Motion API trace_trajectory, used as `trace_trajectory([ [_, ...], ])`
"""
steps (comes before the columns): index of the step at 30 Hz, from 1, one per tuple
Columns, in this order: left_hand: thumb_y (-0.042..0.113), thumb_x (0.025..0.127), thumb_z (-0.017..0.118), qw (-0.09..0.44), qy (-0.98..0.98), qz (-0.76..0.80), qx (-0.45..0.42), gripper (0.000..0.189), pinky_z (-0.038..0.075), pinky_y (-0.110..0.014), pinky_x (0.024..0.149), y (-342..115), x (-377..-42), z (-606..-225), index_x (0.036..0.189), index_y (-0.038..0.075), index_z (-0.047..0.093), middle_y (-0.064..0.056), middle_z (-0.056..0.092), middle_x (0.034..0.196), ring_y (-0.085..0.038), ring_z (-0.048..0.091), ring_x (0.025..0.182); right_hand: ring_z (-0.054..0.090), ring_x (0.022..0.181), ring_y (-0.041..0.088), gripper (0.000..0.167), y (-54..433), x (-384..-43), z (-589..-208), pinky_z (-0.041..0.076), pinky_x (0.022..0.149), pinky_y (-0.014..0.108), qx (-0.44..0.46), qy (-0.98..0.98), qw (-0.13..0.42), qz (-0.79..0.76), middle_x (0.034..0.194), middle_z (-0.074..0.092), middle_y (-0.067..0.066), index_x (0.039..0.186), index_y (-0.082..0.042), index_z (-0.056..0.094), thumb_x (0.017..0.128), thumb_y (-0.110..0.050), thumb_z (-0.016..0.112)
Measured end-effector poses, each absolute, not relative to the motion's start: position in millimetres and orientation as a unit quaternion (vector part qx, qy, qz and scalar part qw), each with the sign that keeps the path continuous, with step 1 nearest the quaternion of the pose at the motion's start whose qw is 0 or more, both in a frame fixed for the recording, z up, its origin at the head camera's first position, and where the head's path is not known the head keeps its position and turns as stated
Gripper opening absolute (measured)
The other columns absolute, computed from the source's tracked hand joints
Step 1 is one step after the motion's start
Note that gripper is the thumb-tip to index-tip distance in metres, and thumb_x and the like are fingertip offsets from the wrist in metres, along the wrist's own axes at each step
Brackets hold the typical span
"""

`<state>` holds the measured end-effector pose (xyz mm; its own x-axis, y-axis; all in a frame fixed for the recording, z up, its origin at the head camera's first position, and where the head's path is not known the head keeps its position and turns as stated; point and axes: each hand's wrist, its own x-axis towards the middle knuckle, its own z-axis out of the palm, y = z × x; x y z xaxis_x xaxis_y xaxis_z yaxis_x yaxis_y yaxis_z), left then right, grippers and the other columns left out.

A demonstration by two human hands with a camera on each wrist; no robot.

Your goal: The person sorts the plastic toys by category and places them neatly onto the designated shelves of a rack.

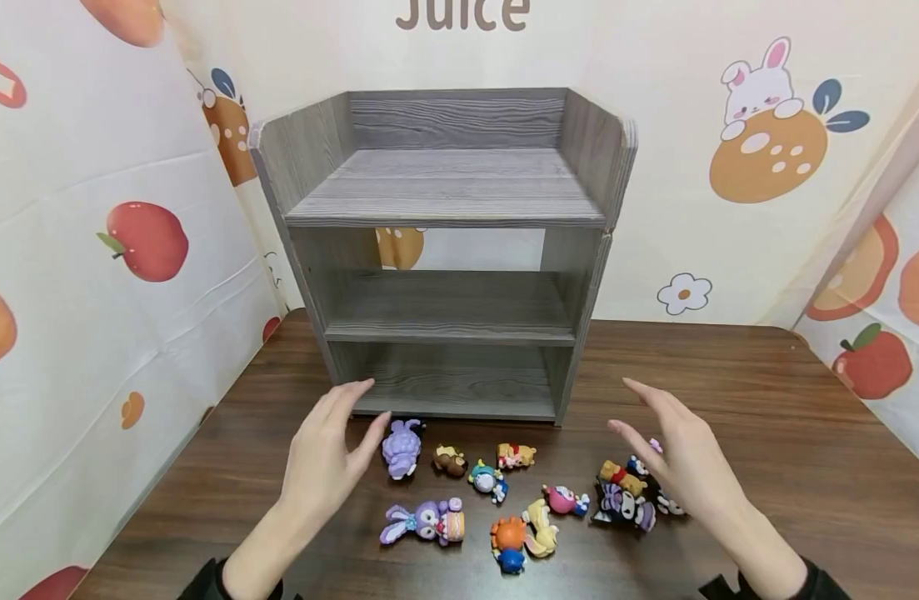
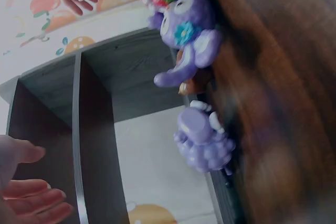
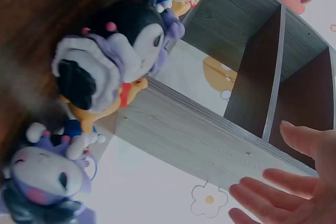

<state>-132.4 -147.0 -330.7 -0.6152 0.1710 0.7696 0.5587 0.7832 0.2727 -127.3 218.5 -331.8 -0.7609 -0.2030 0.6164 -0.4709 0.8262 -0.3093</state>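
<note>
Small colourful figurines (image 1: pixel 560 500) lie scattered on the table (image 1: pixel 699 367).

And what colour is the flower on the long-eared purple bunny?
Teal blue. The flower shows best in the left wrist view.

Head view forward and down, wrist views low, close, tilted, sharing toys (image 1: pixel 486 479), shelf (image 1: pixel 447 308)

The fruit-print backdrop (image 1: pixel 639 225) bears "Juice" lettering (image 1: pixel 462 17) at twelve o'clock, cartoon rabbit (image 1: pixel 759 92) at two, daisy (image 1: pixel 684 293) at three, red apple (image 1: pixel 147 242) at nine.
</note>
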Motion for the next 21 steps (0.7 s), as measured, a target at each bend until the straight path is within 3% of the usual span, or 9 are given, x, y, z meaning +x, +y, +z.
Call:
trace_trajectory([
  [4,0.008,0.075,0.066,0.436,-0.822,-0.295,-0.219,0.029,0.042,-0.036,0.077,-150,-142,-324,0.102,-0.001,0.061,-0.011,0.059,0.096,-0.025,0.054,0.091,0.057,0.087,0.024,0.046,214,-137,-325,0.042,0.068,0.035,0.202,-0.882,0.342,0.254,0.099,0.061,0.012,0.115,0.000,0.054,0.072,-0.006,0.071],
  [7,0.003,0.074,0.065,0.464,-0.793,-0.335,-0.209,0.024,0.040,-0.035,0.079,-153,-151,-320,0.098,-0.002,0.062,-0.013,0.059,0.095,-0.026,0.053,0.090,0.057,0.086,0.023,0.043,210,-145,-320,0.041,0.074,0.033,0.201,-0.865,0.360,0.284,0.100,0.061,0.011,0.114,-0.001,0.055,0.073,-0.004,0.069],
  [13,-0.003,0.073,0.067,0.504,-0.747,-0.403,-0.159,0.029,0.035,-0.031,0.073,-158,-170,-314,0.101,-0.004,0.060,-0.016,0.056,0.099,-0.027,0.050,0.091,0.057,0.093,0.024,0.047,201,-162,-309,0.043,0.077,0.024,0.189,-0.850,0.352,0.342,0.110,0.057,0.011,0.121,-0.001,0.048,0.078,-0.006,0.066],
  [21,0.005,0.078,0.064,0.473,-0.745,-0.464,-0.078,0.050,0.037,-0.033,0.074,-166,-193,-312,0.123,0.000,0.044,-0.018,0.047,0.114,-0.026,0.043,0.104,0.050,0.105,0.031,0.055,191,-185,-298,0.042,0.080,0.045,0.168,-0.838,0.297,0.426,0.125,0.046,0.016,0.131,-0.003,0.037,0.082,-0.012,0.062],
])
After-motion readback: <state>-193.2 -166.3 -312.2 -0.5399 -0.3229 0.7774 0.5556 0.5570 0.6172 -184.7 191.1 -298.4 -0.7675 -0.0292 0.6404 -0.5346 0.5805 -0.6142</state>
